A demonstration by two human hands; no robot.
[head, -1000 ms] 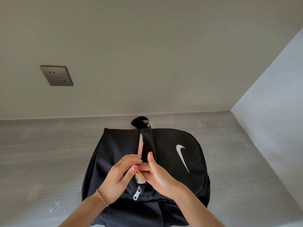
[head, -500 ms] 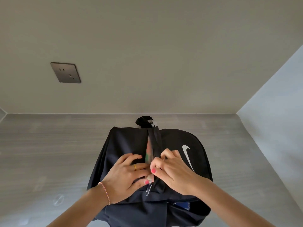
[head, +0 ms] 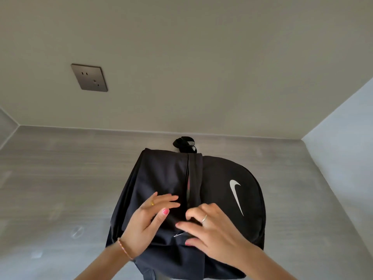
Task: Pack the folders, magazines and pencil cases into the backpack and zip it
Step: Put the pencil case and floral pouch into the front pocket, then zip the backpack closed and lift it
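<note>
The black backpack [head: 161,174] with a white swoosh lies on the grey surface, strap loop [head: 184,145] at its far end. Its main zip opening [head: 188,184] runs down the middle as a narrow slit, with a sliver of pink showing inside. The silver zipper pull [head: 178,235] lies at the near end of the slit. My left hand [head: 149,221] rests flat on the fabric left of the slit, fingers nearly straight. My right hand [head: 212,233] rests on the right side, fingers loosely bent, tips at the slit's near end; the pull lies free between its forefinger and thumb. Folders, magazines and pencil cases are hidden.
The grey wood-grain surface [head: 60,188] extends left and right of the backpack. A beige wall with a dark socket plate [head: 89,77] stands behind. A pale side wall [head: 343,158] closes in on the right.
The colourful item that stuck out of the opening has sunk inside and the slit has narrowed. My right hand has let go of the flap; my left fingers have flattened.
</note>
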